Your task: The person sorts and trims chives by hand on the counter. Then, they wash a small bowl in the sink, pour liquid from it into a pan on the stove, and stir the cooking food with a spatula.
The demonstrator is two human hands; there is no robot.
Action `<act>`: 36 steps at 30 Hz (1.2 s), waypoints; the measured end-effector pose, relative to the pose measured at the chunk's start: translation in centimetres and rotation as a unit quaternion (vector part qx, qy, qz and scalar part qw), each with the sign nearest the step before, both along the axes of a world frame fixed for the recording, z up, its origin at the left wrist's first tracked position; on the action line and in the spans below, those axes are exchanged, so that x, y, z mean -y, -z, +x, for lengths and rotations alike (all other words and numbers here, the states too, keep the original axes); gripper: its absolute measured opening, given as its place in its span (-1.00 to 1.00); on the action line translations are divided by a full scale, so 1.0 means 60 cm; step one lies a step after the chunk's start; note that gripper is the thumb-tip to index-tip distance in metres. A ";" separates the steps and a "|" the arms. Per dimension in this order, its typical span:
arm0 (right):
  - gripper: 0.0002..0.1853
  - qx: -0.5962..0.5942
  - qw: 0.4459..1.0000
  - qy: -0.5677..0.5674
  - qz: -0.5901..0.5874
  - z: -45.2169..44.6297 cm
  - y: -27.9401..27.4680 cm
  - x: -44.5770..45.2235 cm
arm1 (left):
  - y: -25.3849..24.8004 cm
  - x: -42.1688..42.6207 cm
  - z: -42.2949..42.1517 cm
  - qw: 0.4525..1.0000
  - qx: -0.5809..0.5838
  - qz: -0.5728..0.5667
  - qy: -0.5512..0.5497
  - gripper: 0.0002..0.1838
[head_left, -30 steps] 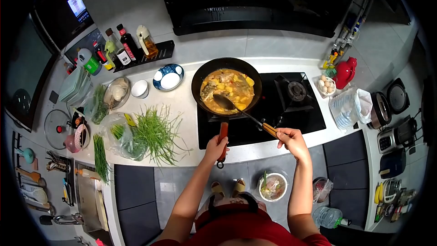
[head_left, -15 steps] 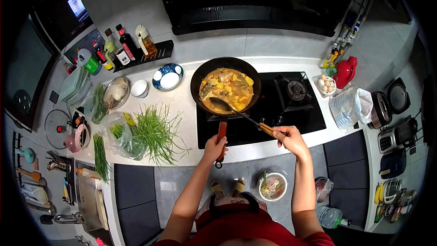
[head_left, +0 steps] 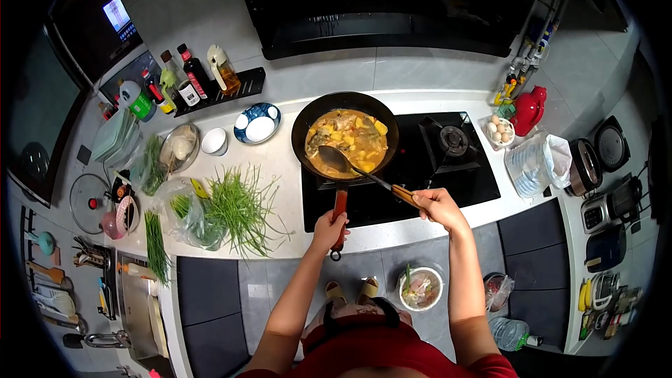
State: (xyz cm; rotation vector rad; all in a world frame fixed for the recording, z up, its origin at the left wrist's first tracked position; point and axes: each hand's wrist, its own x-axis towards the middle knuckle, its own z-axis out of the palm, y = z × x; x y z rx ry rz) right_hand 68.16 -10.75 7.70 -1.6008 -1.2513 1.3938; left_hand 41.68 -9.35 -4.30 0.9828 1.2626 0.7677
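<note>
A black wok (head_left: 305, 120) sits on the left burner of the stove. Inside it is a brownish stew (head_left: 350, 138) with yellow chunks in sauce. My left hand (head_left: 330, 231) is closed around the wok's reddish-brown handle (head_left: 341, 203). In my right hand (head_left: 439, 208) is a spatula (head_left: 381, 182) with a dark blade and a wooden grip. Its blade rests in the stew on the near side of the wok, and the tip is partly covered by sauce.
Green chives (head_left: 241, 206) spread over the counter left of the stove, beside a plastic bag (head_left: 203, 224). Behind stand a white bowl (head_left: 214, 141) and a blue-patterned plate (head_left: 257, 124). Eggs (head_left: 499, 129) and a plastic bag (head_left: 539, 168) are at right. A waste bin (head_left: 421, 288) stands on the floor.
The spatula's blade has shifted slightly left within the stew, and my right hand has moved a little left with it. My left hand keeps its hold on the handle.
</note>
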 end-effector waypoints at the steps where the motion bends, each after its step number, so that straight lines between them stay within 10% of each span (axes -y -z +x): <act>1: -0.74 -0.024 1.000 0.008 -0.005 -0.001 0.014 -0.001 | -0.003 0.001 0.001 1.000 0.006 0.000 -0.007 -0.72; 8: -0.76 -0.060 0.989 0.083 0.106 -0.024 0.049 0.017 | -0.004 0.002 0.001 1.000 0.021 -0.002 -0.016 -0.75; 18: -0.75 0.198 0.963 0.096 0.157 -0.070 0.025 0.001 | -0.006 0.001 0.002 1.000 0.022 -0.011 -0.018 -0.75; 36: -0.81 0.061 0.991 0.077 0.092 0.008 -0.008 0.062 | 0.004 -0.001 0.001 1.000 0.011 0.012 -0.010 -0.74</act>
